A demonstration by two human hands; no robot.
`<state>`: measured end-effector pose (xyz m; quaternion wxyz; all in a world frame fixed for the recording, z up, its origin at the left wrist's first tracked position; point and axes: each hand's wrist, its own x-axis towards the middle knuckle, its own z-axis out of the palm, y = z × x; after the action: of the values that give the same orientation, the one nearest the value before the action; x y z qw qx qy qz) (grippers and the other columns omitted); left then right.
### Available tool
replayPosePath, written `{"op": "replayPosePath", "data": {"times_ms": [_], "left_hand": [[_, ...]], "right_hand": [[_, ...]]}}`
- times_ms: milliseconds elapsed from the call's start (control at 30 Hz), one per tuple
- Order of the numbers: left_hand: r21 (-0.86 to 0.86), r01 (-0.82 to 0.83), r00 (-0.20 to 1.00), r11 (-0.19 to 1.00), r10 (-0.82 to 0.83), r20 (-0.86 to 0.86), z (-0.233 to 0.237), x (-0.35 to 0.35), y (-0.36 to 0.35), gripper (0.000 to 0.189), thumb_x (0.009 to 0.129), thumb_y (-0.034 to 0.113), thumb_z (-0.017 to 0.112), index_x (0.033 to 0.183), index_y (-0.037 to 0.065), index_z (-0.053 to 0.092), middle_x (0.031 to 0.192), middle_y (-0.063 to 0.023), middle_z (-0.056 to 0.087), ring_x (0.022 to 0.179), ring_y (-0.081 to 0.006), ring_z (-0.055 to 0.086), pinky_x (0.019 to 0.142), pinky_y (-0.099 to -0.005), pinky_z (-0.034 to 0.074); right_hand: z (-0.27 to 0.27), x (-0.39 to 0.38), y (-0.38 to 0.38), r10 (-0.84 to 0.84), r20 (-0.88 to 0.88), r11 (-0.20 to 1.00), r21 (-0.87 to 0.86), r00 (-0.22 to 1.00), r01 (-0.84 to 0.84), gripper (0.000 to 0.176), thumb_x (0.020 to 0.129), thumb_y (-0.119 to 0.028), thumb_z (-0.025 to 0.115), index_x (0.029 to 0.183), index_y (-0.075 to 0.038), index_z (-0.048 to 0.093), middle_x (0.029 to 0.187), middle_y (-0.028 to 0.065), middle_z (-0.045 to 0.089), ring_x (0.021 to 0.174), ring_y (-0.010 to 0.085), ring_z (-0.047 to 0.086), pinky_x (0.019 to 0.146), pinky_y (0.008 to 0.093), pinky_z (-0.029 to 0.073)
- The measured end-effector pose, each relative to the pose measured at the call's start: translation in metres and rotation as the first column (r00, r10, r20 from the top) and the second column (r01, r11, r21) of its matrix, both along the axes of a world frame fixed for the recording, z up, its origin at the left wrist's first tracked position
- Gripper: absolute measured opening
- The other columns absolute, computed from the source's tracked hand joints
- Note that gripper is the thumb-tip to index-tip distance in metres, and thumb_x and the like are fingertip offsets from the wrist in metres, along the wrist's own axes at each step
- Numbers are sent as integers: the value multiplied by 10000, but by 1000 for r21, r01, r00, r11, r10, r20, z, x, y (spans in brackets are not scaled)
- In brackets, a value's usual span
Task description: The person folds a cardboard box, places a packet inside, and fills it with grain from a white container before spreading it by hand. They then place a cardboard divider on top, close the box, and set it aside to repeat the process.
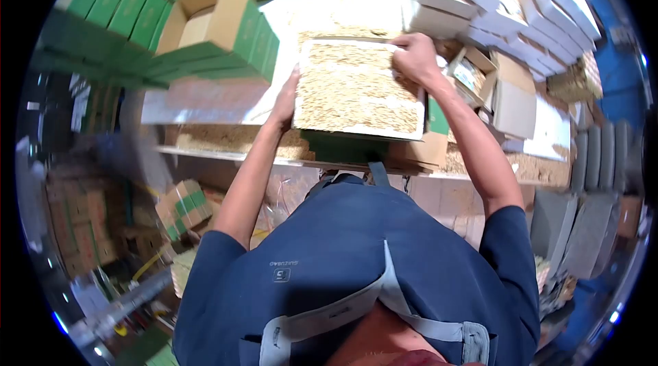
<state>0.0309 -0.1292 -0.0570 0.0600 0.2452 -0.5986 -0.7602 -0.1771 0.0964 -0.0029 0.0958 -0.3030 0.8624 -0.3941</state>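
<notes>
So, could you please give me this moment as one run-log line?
Left hand: at left edge of tray | right hand: at its upper right | tray: filled with pale slivers

Pale worktable [195, 95] across the middle, a narrow ledge along its near side; strong light washes part of the top to white. Left, beyond the table: dim area, brown cartons [86, 229] piled low, a metal rail [127, 314] running slantwise below them. Right: blue surface [603, 9] at the far edge, floor or wall unclear. Small bright lights [614, 316] at the rim of view; corners black.
</notes>
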Motion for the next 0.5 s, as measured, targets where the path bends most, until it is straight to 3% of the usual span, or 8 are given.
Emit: {"op": "replayPosePath", "data": {"times_ms": [67, 167, 200, 233, 300, 333, 367, 500], "left_hand": [[-453, 32, 999, 891, -48, -23, 24, -2, 10, 661, 1050, 416, 391, 1529, -26, 279, 1547, -211, 351, 1426, -282, 343, 1167, -363, 286], [-928, 19, 982, 373, -180, -52, 43, -8, 6, 696, 990, 335, 520, 1561, 47, 245, 1628, -208, 178, 1489, -340, 234, 1203, -414, 232], [-956, 78, 968, 282, -252, 4, 60, -10, 15, 739, 952, 342, 601, 1563, 96, 266, 1638, -173, 163, 1494, -358, 217, 1209, -488, 210], [-981, 192, 922, 26, -348, 171, 72, -15, 26, 789, 912, 427, 651, 1559, 154, 290, 1627, -166, 195, 1501, -363, 192, 1211, -545, 174], [-898, 381, 773, -221, -456, 441, 81, -21, 60, 837, 867, 505, 683, 1554, 213, 303, 1624, -162, 201, 1510, -353, 163, 1210, -584, 138], [-875, 437, 713, -211, -512, 479, 74, -24, 69, 850, 856, 574, 657, 1555, 244, 302, 1630, -158, 176, 1511, -357, 150, 1214, -585, 118], [-809, 486, 647, -331, -486, 587, 61, -28, 71, 895, 836, 650, 620, 1560, 240, 289, 1639, -153, 137, 1514, -361, 128, 1217, -587, 104], [-718, 504, 571, -479, -439, 694, 53, -42, 73, 989, 789, 757, 571, 1574, 249, 248, 1648, -162, 97, 1523, -358, 89, 1207, -605, 94]], "right_hand": [[-7, 8, 2, 5, -171, 999, 38, 985, 2, 325, 720, -81, 568, 972, -10, 760, 933, 219, 725, 861, 346, 714, 825, 391, 556], [-6, 23, -6, 117, -373, 981, 187, 920, -49, 205, 742, -39, 598, 887, -15, 740, 933, 206, 690, 874, 350, 698, 811, 441, 563], [-21, 21, -10, 137, -452, 985, 153, 881, -75, 134, 736, -38, 613, 823, -13, 712, 919, 190, 657, 839, 352, 688, 786, 442, 559], [-37, 19, -13, 156, -528, 987, 124, 835, -106, 68, 731, -37, 627, 759, -11, 683, 905, 173, 625, 805, 355, 678, 760, 442, 555], [-19, 25, -14, 230, -478, 962, 243, 848, -123, 80, 750, -35, 626, 771, 4, 693, 936, 185, 619, 818, 360, 684, 757, 426, 562], [-16, 23, -13, 258, -468, 950, 281, 845, -135, 87, 749, -42, 639, 784, 11, 698, 939, 185, 617, 817, 355, 687, 760, 427, 565], [-16, 22, -13, 242, -479, 955, 273, 844, -118, 99, 736, -50, 656, 803, -2, 710, 898, 177, 648, 805, 345, 690, 746, 425, 565], [6, 24, 21, 134, -373, 991, 63, 918, -119, 126, 718, -41, 640, 818, -37, 718, 797, 147, 706, 790, 298, 700, 728, 385, 569]]}}
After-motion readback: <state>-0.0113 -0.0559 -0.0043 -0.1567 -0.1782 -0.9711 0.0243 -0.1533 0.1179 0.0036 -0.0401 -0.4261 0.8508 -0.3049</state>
